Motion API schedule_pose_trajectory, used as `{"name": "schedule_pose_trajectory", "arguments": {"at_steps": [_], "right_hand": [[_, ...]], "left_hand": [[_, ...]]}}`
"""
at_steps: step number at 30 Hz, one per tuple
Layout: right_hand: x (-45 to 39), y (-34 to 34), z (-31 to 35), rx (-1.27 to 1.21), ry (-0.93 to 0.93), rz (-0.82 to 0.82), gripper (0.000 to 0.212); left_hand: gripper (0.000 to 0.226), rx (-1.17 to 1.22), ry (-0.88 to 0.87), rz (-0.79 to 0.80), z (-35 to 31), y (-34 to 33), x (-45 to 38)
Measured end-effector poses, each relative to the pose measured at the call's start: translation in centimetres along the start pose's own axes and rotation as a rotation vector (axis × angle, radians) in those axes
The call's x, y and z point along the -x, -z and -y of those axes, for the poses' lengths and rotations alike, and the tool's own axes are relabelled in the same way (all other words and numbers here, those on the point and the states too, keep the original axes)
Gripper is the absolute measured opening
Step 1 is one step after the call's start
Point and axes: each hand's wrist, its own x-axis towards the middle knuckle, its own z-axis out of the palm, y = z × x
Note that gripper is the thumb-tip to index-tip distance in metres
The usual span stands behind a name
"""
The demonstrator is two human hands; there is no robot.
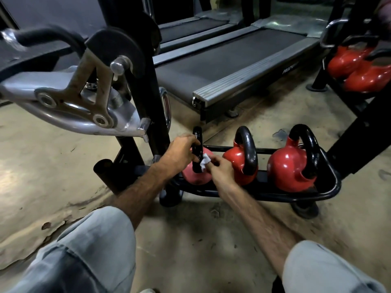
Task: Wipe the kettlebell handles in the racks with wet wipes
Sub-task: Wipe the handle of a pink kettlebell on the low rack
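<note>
Three red kettlebells with black handles stand in a low black rack on the floor. My left hand grips the black handle of the leftmost kettlebell. My right hand pinches a white wet wipe and holds it against the lower right side of that handle. The middle kettlebell and the right kettlebell stand untouched to the right.
A metal machine arm with a pulley juts out at the left, above a black post. Treadmill decks lie behind the rack. More red kettlebells sit on a higher rack at the upper right. My knees fill the foreground.
</note>
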Motion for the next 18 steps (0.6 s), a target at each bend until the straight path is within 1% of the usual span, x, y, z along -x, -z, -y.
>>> {"name": "schedule_pose_trajectory", "arguments": {"at_steps": [1, 3, 5, 7, 8, 10, 12, 13, 14, 15, 18], "right_hand": [[-0.5, -0.1, 0.4, -0.033, -0.003, -0.008, 0.001], [-0.6, -0.2, 1.0, -0.049, 0.028, -0.028, 0.009], [0.3, 0.0, 0.6, 0.012, 0.023, -0.06, 0.01], [1.1, 0.0, -0.1, 0.083, -0.022, -0.102, 0.018], [1.5, -0.1, 0.1, 0.08, -0.04, -0.116, 0.019], [1.5, -0.2, 1.2, -0.013, -0.059, -0.07, 0.014], [1.6, 0.3, 3.1, -0.189, -0.038, 0.048, 0.004], [1.6, 1.1, 3.9, -0.231, -0.002, 0.076, 0.007], [1.8, 2.3, 4.7, -0.214, 0.049, 0.07, 0.011], [2.0, 3.7, 5.2, -0.142, 0.121, 0.015, 0.013], [2.2, 9.5, 4.9, 0.139, 0.33, -0.17, 0.01]], "left_hand": [[0.048, -0.004, -0.007, -0.002, 0.1, -0.1, 0.0], [0.046, -0.008, -0.009, -0.007, 0.2, -0.1, -0.1], [0.048, 0.002, 0.008, 0.001, -0.1, 0.0, 0.1], [0.052, 0.002, 0.021, 0.014, -0.2, 0.0, 0.1], [0.053, -0.004, 0.031, 0.026, -0.4, 0.0, 0.2], [0.051, -0.026, 0.028, 0.04, -0.7, 0.2, 0.3], [0.043, -0.043, 0.02, 0.048, -0.8, 0.4, 0.2], [0.038, -0.077, 0.018, 0.046, -1.2, 0.4, 0.2], [0.035, -0.118, 0.023, 0.037, -1.6, 0.5, 0.4], [0.033, -0.151, 0.03, 0.02, -2.2, 0.5, 0.5], [0.032, -0.208, 0.027, -0.008, -4.1, -0.3, 0.8]]}}
